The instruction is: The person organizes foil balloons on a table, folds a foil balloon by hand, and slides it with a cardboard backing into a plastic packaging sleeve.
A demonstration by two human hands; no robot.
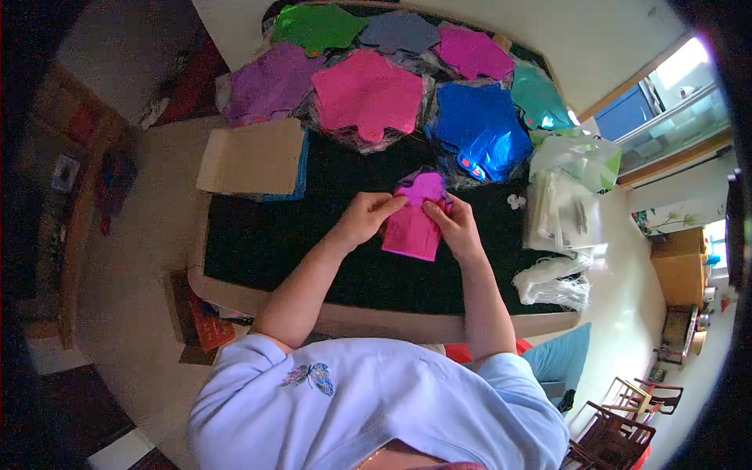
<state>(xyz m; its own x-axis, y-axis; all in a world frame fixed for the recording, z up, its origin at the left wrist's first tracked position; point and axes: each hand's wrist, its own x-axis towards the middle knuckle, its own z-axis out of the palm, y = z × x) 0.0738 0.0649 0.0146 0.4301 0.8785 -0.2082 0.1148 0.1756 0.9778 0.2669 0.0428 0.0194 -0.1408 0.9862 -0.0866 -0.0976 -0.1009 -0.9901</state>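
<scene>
Between my two hands is a bright pink pouch-like piece with a lighter purple-pink piece at its top, over the dark green tabletop. My left hand pinches its upper left edge between thumb and fingers. On the other side, my right hand grips the upper right edge, thumb lying on the front. The fingers behind the piece are mostly hidden. Beyond it lie a large pink shaped stack and a shiny blue one, both on clear plastic.
More coloured stacks, green, purple and teal, line the far side. Brown cardboard sheets lie left. Clear plastic bags and a white string bundle lie right.
</scene>
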